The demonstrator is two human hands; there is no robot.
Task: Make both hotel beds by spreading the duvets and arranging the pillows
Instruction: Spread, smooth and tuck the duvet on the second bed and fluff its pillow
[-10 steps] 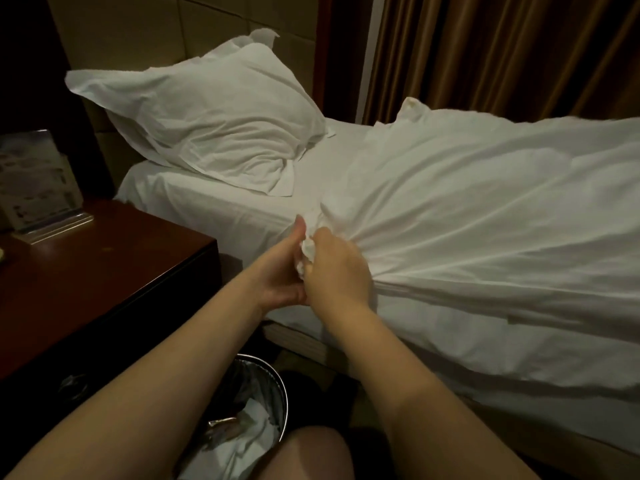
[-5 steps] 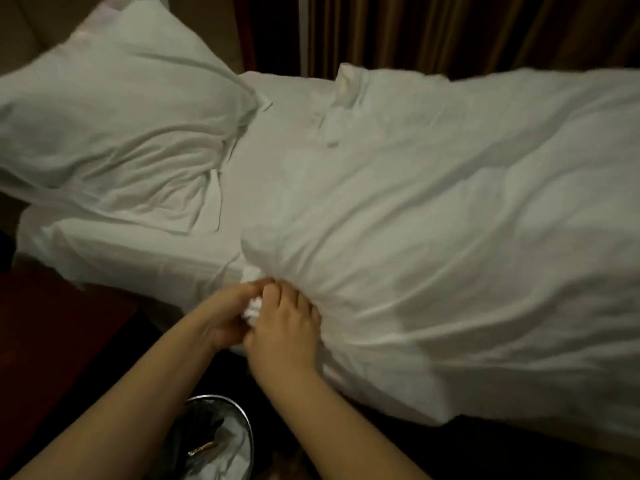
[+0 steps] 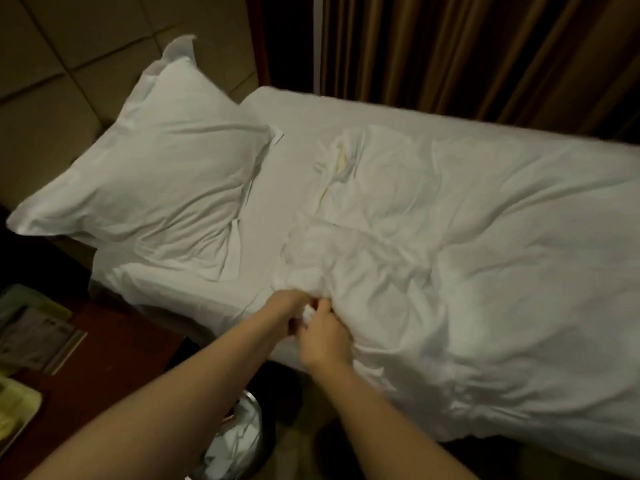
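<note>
Left hand (image 3: 289, 308): extended forward on a bare forearm from the lower left, knuckles up, fingers curled round a bunched edge of the duvet (image 3: 485, 237). Right hand (image 3: 323, 337): extended forward on a bare forearm from the lower right, back of hand up, fingers (image 3: 322, 307) curled and pinching the same bunch. Set side by side, touching, wrists near straight.

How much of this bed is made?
Done: the pillow sits at the head of the bed, and the duvet lies across it. In hand: the left hand and right hand both grip the duvet's near corner. Left: the duvet is rumpled and stops short of the pillow, so it needs pulling up and smoothing. No second bed shows here.
</note>
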